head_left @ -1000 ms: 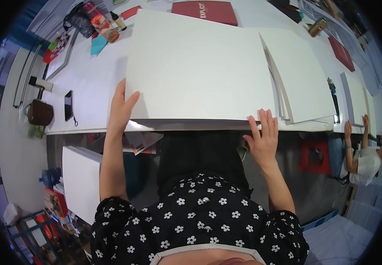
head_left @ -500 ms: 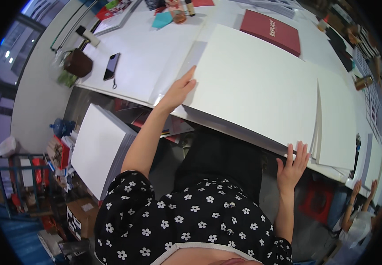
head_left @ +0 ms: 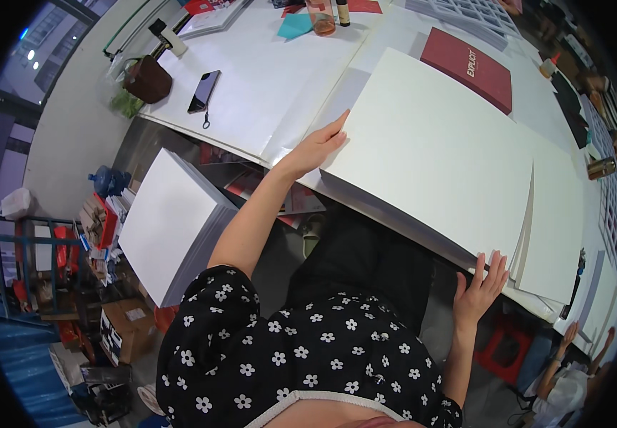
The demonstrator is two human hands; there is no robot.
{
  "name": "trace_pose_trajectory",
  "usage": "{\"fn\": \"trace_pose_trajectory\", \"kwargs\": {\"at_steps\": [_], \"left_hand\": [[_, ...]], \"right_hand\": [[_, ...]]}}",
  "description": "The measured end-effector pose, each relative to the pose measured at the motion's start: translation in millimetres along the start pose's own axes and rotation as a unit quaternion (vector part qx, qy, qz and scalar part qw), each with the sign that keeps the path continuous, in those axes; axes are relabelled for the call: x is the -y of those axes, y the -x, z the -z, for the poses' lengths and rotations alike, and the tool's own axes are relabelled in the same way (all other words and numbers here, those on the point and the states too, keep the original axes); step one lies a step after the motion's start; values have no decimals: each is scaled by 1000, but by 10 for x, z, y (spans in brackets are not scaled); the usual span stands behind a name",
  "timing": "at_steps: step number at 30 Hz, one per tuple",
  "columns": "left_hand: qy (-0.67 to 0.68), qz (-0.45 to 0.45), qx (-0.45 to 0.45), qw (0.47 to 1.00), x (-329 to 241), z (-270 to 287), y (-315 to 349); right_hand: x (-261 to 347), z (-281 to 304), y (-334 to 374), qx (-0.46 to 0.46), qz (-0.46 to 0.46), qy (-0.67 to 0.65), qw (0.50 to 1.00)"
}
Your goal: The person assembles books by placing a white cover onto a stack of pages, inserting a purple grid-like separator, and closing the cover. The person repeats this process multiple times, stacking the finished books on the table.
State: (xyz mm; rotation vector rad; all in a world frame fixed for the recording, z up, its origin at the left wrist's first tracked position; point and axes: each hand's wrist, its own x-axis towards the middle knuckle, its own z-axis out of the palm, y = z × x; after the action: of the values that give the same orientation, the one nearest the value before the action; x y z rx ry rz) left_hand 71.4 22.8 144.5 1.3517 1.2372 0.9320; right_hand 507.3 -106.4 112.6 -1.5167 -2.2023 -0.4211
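Note:
A stack of large white sheets lies on the white table before me. Along its left side rests my left hand, fingers stretched out flat against the edge and holding nothing. My right hand touches the near edge by the right corner, its fingers spread. Just beyond that corner, another layer of white sheets shows under a slightly lifted edge. A dark red flat box lies behind the stack.
A phone and a brown plant pot stand on the table's left part. A tall pile of white sheets is below, left of me. Bottles sit at the back. Another person works at the far right.
The whole view has shifted, so the table and its things appear farther right and lower. Both hands stay at the same edges of the stack.

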Motion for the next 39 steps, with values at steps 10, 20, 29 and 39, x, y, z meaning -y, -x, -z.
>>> {"fn": "trace_pose_trajectory", "kwargs": {"at_steps": [10,20,29,39], "left_hand": [[-85,-29,-17,996,163,-20,-129],[-90,-18,0,996,-25,-55,-100],[-148,-14,24,989,-36,73,-112],[-342,5,36,939,-249,79,-135]], "right_hand": [[-70,26,87,31,-38,-29,998],[-109,379,-145,-1,-133,-115,984],[-815,-79,-695,30,-204,-204,957],[-1483,-760,-1989,155,-251,-177,939]]}}
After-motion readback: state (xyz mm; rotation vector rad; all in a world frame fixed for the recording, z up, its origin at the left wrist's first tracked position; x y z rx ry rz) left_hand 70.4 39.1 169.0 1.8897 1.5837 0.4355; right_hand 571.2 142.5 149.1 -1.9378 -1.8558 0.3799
